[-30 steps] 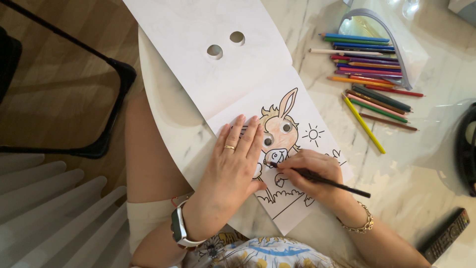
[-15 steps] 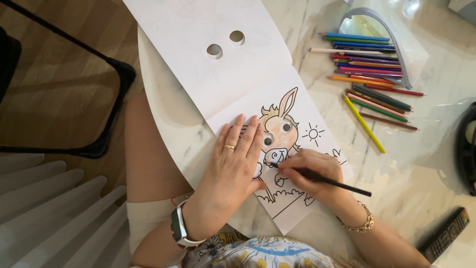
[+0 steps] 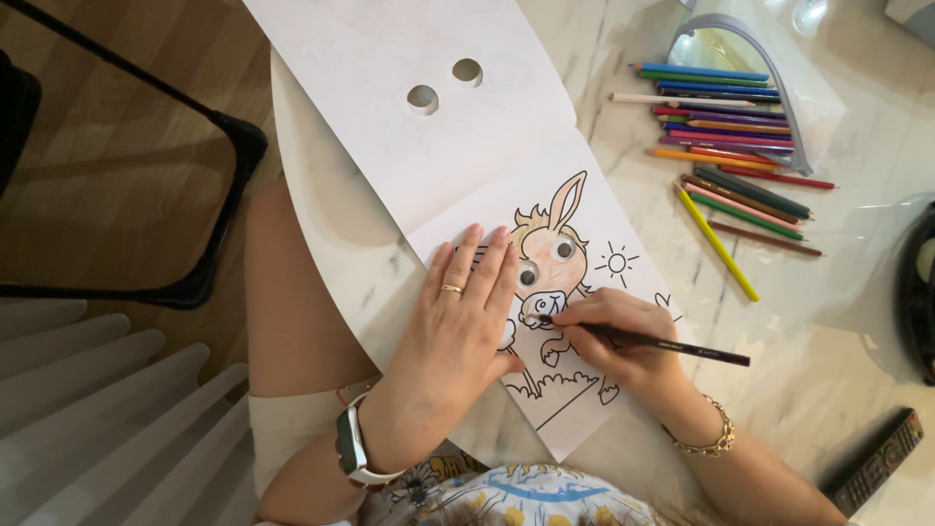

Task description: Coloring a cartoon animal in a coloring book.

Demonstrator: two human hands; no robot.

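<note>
The left hand (image 3: 458,326) lies flat, fingers extended and together, palm down on the colouring book (image 3: 487,175), gripping nothing; it presses the near page just left of the donkey drawing (image 3: 551,263). The right hand (image 3: 623,346) has its fingers closed around a dark pencil (image 3: 672,345) (tip touching the drawing's muzzle, shaft pointing right). The book lies open on the marble desk (image 3: 838,321), its far page bearing two round holes (image 3: 444,86). Loose coloured pencils (image 3: 730,146) lie far right, beside a transparent pencil case (image 3: 760,58). A remote control (image 3: 877,463) rests near right.
</note>
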